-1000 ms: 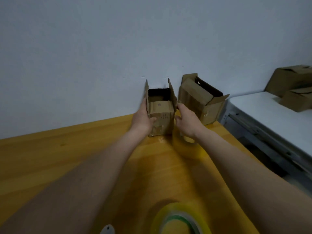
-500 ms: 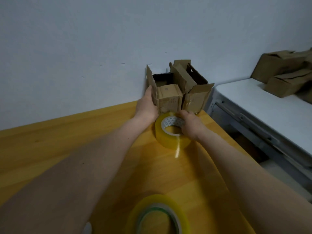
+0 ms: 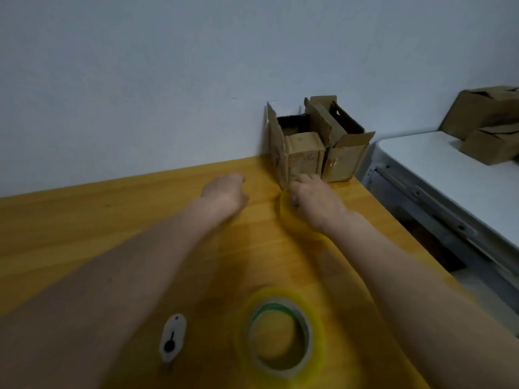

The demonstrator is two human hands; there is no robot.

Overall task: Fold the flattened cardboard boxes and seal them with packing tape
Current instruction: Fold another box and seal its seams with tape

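Two small folded cardboard boxes stand with open top flaps against the wall at the back of the yellow wooden table (image 3: pixel 84 220): the left box (image 3: pixel 297 153) and the right box (image 3: pixel 341 153). My right hand (image 3: pixel 314 200) grips a yellow tape roll (image 3: pixel 292 220) just in front of the left box. My left hand (image 3: pixel 224 192) hovers over the table left of the boxes, fingers loosely curled and holding nothing. A second tape roll (image 3: pixel 280 332) with a green-edged core lies flat near me.
A small white cutter (image 3: pixel 172 336) lies on the table left of the near tape roll. To the right, past a gap, stands a white table (image 3: pixel 438 175) with more cardboard boxes (image 3: pixel 488 127) stacked at its far end.
My left hand has let go of the left box and pulled back to the left. My right hand has drawn the tape roll slightly nearer, now covering it.
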